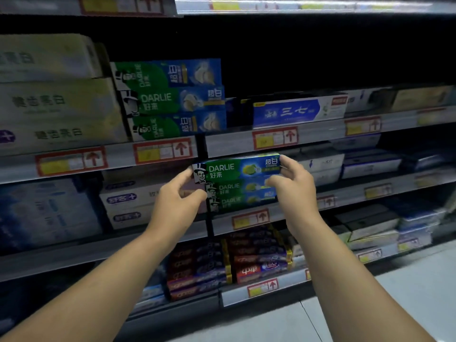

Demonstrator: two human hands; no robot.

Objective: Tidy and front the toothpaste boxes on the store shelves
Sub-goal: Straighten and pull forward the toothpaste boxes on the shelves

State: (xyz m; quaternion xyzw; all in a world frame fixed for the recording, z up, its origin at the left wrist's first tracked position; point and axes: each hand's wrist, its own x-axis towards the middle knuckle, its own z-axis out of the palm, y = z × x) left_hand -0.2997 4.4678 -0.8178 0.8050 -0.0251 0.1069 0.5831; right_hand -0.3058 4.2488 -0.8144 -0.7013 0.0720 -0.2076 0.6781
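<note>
Risk: skew from one-sided grip

R hand (pixel 293 183) pinches right end of top Darlie box (pixel 234 169); L hand (pixel 177 198) loose, index tip touching left end. Box sits atop Darlie stack (pixel 241 197), mid shelf (pixel 350 196) — lopsided push could skew it.

The right hand (pixel 293 186) pinches the top Darlie box (pixel 234 169) at one end, the left hand (pixel 176 203) touching the other.
</note>
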